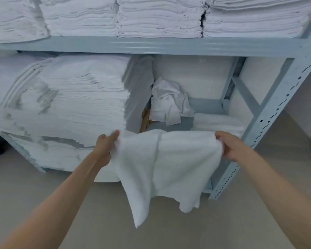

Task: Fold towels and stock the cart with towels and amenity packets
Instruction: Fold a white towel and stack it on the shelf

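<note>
Looks pretty early in the job to me. Left hand (104, 146) and right hand (227, 146) each pinch a top corner of one white towel (165, 164), stretched out mid-frame and hanging unfolded in front of the shelf (151, 45). No cart or packets in view, so stocking's all left. Folded stacks (83, 97) fill the left; there's open floor below, and the rack post (269, 114) sits close on the right.

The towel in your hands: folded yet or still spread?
Spread, not folded: the towel hangs stretched between left hand and right hand, lower edge dangling loose.
</note>
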